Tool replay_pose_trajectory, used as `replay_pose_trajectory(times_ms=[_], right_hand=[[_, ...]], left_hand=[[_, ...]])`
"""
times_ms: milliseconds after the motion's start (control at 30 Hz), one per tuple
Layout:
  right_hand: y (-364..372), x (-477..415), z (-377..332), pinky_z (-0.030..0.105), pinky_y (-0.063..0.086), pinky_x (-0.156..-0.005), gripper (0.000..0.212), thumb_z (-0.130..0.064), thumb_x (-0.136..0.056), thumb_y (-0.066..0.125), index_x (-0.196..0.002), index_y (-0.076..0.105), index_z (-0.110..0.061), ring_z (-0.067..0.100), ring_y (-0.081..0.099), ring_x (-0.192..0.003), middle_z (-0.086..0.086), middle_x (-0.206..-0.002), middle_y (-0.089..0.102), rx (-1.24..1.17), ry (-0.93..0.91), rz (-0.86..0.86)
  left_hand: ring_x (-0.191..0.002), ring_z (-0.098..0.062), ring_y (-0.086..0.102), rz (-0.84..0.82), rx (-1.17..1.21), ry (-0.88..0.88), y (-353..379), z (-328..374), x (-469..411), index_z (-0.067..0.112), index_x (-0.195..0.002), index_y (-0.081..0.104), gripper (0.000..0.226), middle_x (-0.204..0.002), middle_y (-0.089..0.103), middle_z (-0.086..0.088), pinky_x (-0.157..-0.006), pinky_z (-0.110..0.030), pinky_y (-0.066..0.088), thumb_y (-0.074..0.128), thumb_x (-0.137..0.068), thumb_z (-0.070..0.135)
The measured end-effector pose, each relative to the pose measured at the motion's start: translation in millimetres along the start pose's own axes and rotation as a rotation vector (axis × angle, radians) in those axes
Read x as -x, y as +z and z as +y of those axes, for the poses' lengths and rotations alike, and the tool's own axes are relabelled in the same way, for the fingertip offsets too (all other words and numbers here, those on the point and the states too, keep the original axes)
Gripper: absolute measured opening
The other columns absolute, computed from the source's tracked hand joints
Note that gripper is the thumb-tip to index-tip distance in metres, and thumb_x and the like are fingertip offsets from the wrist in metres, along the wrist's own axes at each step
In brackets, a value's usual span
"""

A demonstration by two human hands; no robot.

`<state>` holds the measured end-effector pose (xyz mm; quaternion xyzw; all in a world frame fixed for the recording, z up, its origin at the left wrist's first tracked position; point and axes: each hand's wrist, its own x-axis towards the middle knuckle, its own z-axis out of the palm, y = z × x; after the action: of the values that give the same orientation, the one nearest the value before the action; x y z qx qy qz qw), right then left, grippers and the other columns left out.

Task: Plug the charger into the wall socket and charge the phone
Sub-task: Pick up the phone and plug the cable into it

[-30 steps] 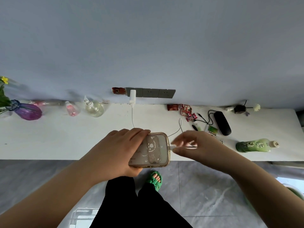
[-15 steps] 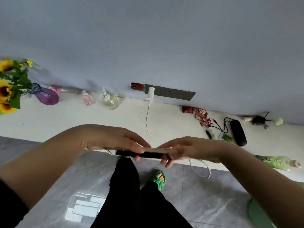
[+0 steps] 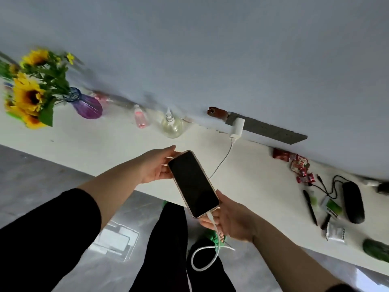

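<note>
1. Holding the phone [image 3: 193,183] screen-up over the near edge of the table [image 3: 109,144], the person has both hands on it; its dark screen runs from 11 o'clock down to 5 o'clock.
2. At the phone's upper end, the left hand [image 3: 156,165] has its fingers [image 3: 168,149] wrapped round the edge, grasping the case.
3. At the lower end, the right hand [image 3: 231,220] cups the phone from beneath, its fingers closed on that end where the white cable [image 3: 212,223] enters the port.
4. Below that hand, the cable drops into a loose loop in front of the black trousers.
5. At 1 o'clock from the phone, the white charger [image 3: 237,128] sits plugged into the grey wall socket [image 3: 271,132], and the cable runs from it down across the table and passes behind the phone.
6. Far off at 10 o'clock stands a purple vase [image 3: 88,105] with sunflowers; at 3 o'clock lie a black case [image 3: 353,202], pens and sweets.
</note>
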<state>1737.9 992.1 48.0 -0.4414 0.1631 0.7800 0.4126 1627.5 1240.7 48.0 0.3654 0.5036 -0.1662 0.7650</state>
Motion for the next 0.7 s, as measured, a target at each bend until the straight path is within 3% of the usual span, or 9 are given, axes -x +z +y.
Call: replay_pose_trajectory(times_ms=[67, 133, 200, 267, 433, 600, 700], right_hand=[[-0.1, -32.0, -2.3, 0.026, 0.057, -0.078, 0.046, -0.053, -0.096, 0.033, -0.125, 0.054, -0.023, 0.019, 0.070, -0.105, 0.004, -0.114, 0.073, -0.060, -0.005, 0.096], [-0.6, -63.5, -5.3, 0.029, 0.051, -0.091, 0.047, -0.048, -0.098, 0.035, -0.136, 0.046, -0.023, 0.018, 0.064, -0.111, 0.003, -0.118, 0.070, -0.093, -0.018, 0.167], [-2.1, -94.7, -8.2, 0.036, 0.037, -0.109, 0.052, -0.043, -0.099, 0.037, -0.145, 0.038, -0.018, 0.025, 0.050, -0.129, 0.010, -0.137, 0.058, -0.117, -0.024, 0.234], [-4.5, -123.4, -11.4, 0.041, 0.030, -0.115, 0.051, -0.039, -0.100, 0.038, -0.145, 0.037, -0.014, 0.031, 0.045, -0.134, 0.015, -0.142, 0.052, -0.164, -0.034, 0.294], [-14.6, -176.1, -19.3, 0.042, 0.038, -0.103, 0.046, -0.041, -0.102, 0.032, -0.130, 0.054, -0.011, 0.029, 0.060, -0.113, 0.010, -0.110, 0.068, -0.231, -0.066, 0.485], [-18.5, -204.7, -32.0, 0.042, 0.043, -0.096, 0.044, -0.044, -0.101, 0.030, -0.121, 0.056, -0.016, 0.028, 0.061, -0.109, 0.012, -0.121, 0.065, -0.020, -0.033, 0.689], [-19.1, -216.3, -38.9, 0.044, 0.043, -0.098, 0.036, -0.041, -0.099, 0.029, -0.094, 0.056, -0.017, 0.041, 0.054, -0.121, 0.025, -0.130, 0.058, 0.119, -0.017, 0.786]], left_hand=[[-0.084, -0.021, 0.067, 0.060, 0.089, 0.016, -11.0, -4.1, -29.5, 0.011, -0.102, 0.065, 0.029, -0.096, 0.066, -0.009, -0.074, -0.032, 0.056, 0.048, -0.096, 0.033], [-0.082, -0.019, 0.067, 0.122, 0.207, 0.026, -21.8, -7.2, -57.6, 0.008, -0.097, 0.063, 0.025, -0.093, 0.067, -0.008, -0.072, -0.031, 0.054, 0.047, -0.097, 0.027], [-0.083, -0.019, 0.066, 0.168, 0.273, 0.033, -31.0, -7.8, -84.6, 0.007, -0.096, 0.062, 0.023, -0.093, 0.067, -0.009, -0.072, -0.030, 0.053, 0.046, -0.097, 0.024], [-0.084, -0.019, 0.065, 0.184, 0.299, 0.037, -37.3, -6.7, -109.7, 0.007, -0.094, 0.062, 0.021, -0.093, 0.066, -0.008, -0.073, -0.029, 0.052, 0.046, -0.096, 0.020], [-0.088, -0.019, 0.063, 0.212, 0.262, -0.005, -42.6, -6.8, -158.2, 0.012, -0.102, 0.064, 0.019, -0.096, 0.063, -0.004, -0.081, -0.032, 0.052, 0.050, -0.089, 0.009], [-0.089, -0.019, 0.062, 0.270, 0.262, -0.034, -46.2, -15.0, -180.1, 0.014, -0.113, 0.063, 0.028, -0.082, 0.060, -0.002, -0.068, -0.031, 0.055, 0.048, -0.090, 0.008], [-0.089, -0.017, 0.060, 0.308, 0.225, -0.005, -50.1, -19.3, -189.3, 0.015, -0.122, 0.058, 0.043, -0.098, 0.062, -0.005, -0.082, -0.036, 0.055, 0.040, -0.087, -0.004]])
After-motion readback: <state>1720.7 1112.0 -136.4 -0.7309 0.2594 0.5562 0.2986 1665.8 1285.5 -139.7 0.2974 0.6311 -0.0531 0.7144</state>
